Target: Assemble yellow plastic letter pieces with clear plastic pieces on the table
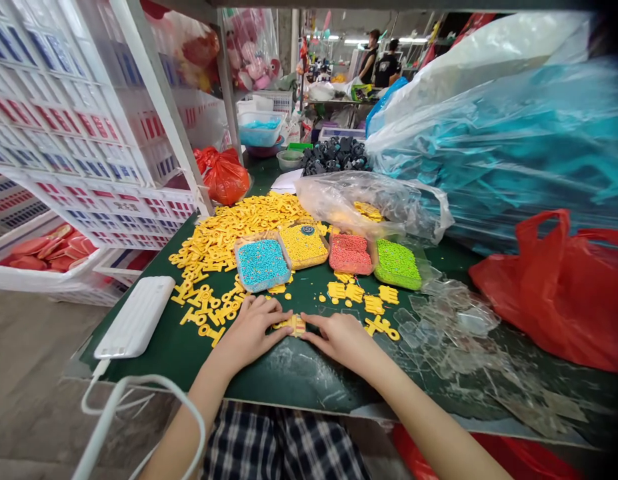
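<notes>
Between left grip (253, 325) and right (341, 335) lies yellow plastic (298, 325).

A white power bank (135, 317) is lying on the tabletop (299, 380), a cable (99, 368) running from its near end. White crates (113, 212) are standing stacked at the left, a red bag (223, 179) sitting beside a metal post (161, 107). Black parts (336, 157) are lying heaped farther back. A large bag (513, 143) of teal material is bulging behind a red carrier bag (553, 293). Two people (387, 68) are showing in the background.
</notes>
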`<action>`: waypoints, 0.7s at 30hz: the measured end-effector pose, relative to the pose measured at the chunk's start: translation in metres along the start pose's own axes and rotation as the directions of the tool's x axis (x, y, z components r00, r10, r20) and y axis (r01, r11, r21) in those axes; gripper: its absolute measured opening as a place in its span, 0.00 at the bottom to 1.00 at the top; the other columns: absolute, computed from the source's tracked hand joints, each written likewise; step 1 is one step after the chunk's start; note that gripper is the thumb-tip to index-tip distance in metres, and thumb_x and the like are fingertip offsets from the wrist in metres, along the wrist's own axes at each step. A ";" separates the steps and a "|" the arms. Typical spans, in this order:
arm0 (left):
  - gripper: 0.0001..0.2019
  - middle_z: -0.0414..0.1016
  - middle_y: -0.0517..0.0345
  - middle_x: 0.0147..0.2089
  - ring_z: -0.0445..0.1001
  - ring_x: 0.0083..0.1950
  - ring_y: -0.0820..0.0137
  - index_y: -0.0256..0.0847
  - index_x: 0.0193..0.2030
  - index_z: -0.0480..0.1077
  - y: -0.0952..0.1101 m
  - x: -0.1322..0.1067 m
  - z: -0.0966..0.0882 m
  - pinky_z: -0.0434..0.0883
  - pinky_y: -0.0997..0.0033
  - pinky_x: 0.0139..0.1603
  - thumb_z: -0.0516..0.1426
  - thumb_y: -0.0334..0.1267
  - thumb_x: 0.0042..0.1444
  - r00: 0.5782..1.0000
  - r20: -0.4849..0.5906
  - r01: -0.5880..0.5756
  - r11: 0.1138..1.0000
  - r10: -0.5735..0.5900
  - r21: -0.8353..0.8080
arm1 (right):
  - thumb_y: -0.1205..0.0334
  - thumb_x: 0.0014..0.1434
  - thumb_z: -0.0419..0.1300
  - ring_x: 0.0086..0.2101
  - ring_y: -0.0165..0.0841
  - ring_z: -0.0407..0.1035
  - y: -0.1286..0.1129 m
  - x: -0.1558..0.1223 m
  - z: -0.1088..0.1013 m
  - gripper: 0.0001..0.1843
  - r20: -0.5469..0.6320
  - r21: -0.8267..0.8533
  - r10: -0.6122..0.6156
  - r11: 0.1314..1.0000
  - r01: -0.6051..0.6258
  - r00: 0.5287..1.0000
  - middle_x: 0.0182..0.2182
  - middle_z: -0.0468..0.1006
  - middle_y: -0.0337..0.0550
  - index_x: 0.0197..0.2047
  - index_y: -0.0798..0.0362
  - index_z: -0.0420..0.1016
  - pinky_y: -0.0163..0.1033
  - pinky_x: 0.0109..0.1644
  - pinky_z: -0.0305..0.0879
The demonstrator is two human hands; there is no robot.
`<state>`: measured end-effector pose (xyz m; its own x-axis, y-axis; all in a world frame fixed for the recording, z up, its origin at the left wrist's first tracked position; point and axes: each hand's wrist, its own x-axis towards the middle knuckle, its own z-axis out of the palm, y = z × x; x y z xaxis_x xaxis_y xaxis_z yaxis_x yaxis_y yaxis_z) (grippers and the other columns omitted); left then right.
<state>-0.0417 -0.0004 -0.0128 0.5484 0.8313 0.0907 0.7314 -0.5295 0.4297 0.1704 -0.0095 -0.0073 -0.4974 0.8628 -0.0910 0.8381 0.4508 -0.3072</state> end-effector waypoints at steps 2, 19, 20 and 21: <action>0.14 0.72 0.58 0.40 0.66 0.43 0.65 0.48 0.49 0.76 -0.003 0.002 -0.002 0.59 0.62 0.49 0.54 0.48 0.63 0.999 0.021 -0.037 0.999 0.036 0.011 | 0.52 0.63 0.57 0.32 0.38 0.76 -0.003 0.002 -0.004 0.19 0.014 0.013 0.024 1.000 -0.024 1.000 0.27 0.82 0.43 0.54 0.49 0.75 0.36 0.33 0.63; 0.13 0.73 0.56 0.36 0.70 0.41 0.63 0.42 0.37 0.77 -0.009 0.017 -0.005 0.63 0.64 0.42 0.67 0.46 0.47 0.984 -0.066 -0.157 0.983 0.164 0.100 | 0.52 0.63 0.56 0.37 0.37 0.74 -0.024 -0.003 -0.017 0.16 -0.055 0.131 0.127 0.984 -0.119 0.990 0.35 0.81 0.45 0.49 0.50 0.75 0.35 0.34 0.58; 0.13 0.73 0.56 0.36 0.70 0.41 0.63 0.42 0.36 0.77 -0.007 0.017 -0.005 0.63 0.64 0.42 0.67 0.45 0.46 0.977 -0.106 -0.174 0.978 0.186 0.112 | 0.52 0.64 0.55 0.34 0.36 0.73 -0.024 -0.003 -0.015 0.15 -0.086 0.178 0.154 0.974 -0.137 0.984 0.32 0.80 0.43 0.47 0.51 0.75 0.34 0.32 0.55; 0.12 0.73 0.57 0.36 0.70 0.41 0.63 0.41 0.36 0.77 -0.005 0.016 -0.005 0.63 0.64 0.42 0.67 0.44 0.46 0.966 -0.144 -0.196 0.972 0.214 0.126 | 0.52 0.64 0.54 0.30 0.33 0.71 -0.024 -0.004 -0.012 0.15 -0.112 0.243 0.190 0.957 -0.159 0.975 0.28 0.78 0.41 0.44 0.52 0.75 0.33 0.29 0.53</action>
<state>-0.0385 0.0167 -0.0087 0.6276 0.7145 0.3092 0.6546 -0.6993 0.2873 0.1552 -0.0208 0.0116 -0.3008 0.9528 -0.0412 0.8266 0.2389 -0.5096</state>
